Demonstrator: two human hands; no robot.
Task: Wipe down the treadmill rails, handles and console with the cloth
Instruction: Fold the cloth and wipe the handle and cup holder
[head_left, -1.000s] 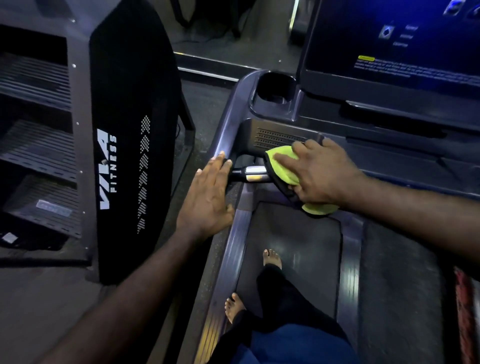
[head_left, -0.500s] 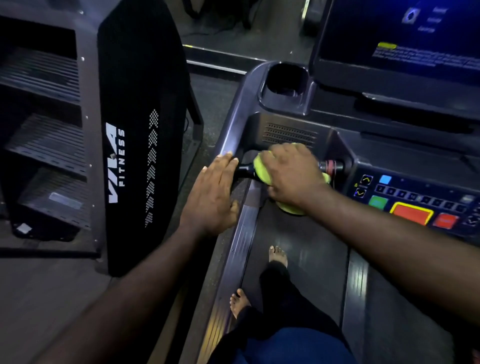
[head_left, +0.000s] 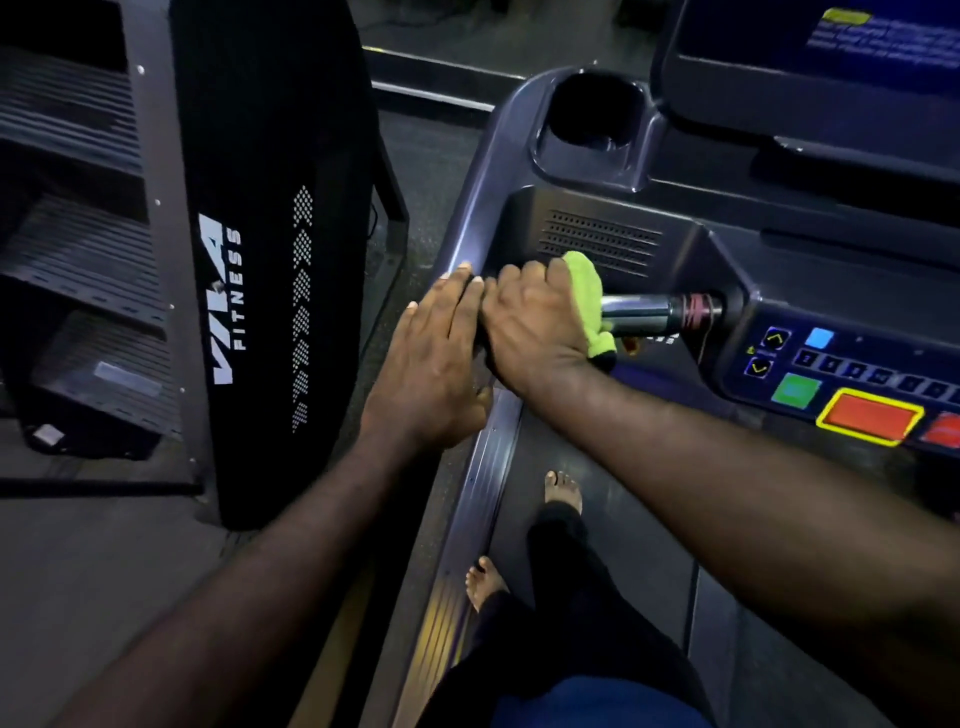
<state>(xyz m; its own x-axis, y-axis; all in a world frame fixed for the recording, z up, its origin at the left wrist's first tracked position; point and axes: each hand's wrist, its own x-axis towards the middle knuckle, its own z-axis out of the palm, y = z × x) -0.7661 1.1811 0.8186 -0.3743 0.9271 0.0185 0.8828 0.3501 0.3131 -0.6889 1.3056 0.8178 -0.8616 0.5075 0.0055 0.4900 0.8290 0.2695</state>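
Note:
My right hand (head_left: 535, 327) grips a yellow-green cloth (head_left: 589, 291) wrapped round the left end of the treadmill's chrome handle bar (head_left: 644, 312). The bar's right end, with a red ring, enters the console (head_left: 857, 374), which carries coloured buttons. My left hand (head_left: 436, 364) lies flat, fingers straight, on the grey left rail (head_left: 478, 218), its fingertips touching my right hand. Under my hand, most of the cloth is out of sight.
A cup holder (head_left: 592, 114) sits above the vent grille, and a dark screen (head_left: 857, 47) stands at the top right. A black machine marked "VIVA FITNESS" (head_left: 270, 270) stands close on the left. My bare feet (head_left: 561, 488) are on the belt beside the side rail strip (head_left: 478, 499).
My right hand has slid the cloth leftward along the handle bar until it meets my left hand, baring the chrome bar. The view has shifted slightly; my left hand stays on the rail.

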